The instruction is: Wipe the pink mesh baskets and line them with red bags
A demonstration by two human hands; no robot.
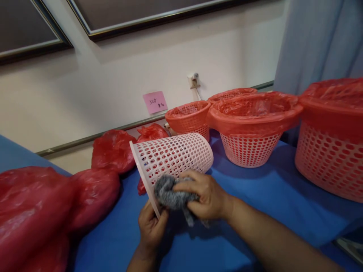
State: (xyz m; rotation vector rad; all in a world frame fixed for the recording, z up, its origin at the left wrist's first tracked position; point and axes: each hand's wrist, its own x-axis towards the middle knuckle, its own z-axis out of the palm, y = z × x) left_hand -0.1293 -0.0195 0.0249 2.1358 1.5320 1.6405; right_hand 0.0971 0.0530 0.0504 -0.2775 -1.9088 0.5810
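A pale pink perforated plastic wastebasket [176,151] lies tipped on its side, its wide rim facing left and its base to the right. My left hand [151,226] grips the lower part of that rim, thumb on the outer side. Bunched in my right hand [207,194] is a grey fuzzy cloth [171,192], pressed against the outside wall close to the rim. The fingers of my right hand are closed round the cloth.
Several perforated baskets lined with red plastic bags, including a wide one [252,147] and a large one [331,158], stand at the right. Red plastic bags [93,196] lie at the left on the blue table cover [113,241]. A pink note [155,102] and a socket [194,81] are on the wall behind.
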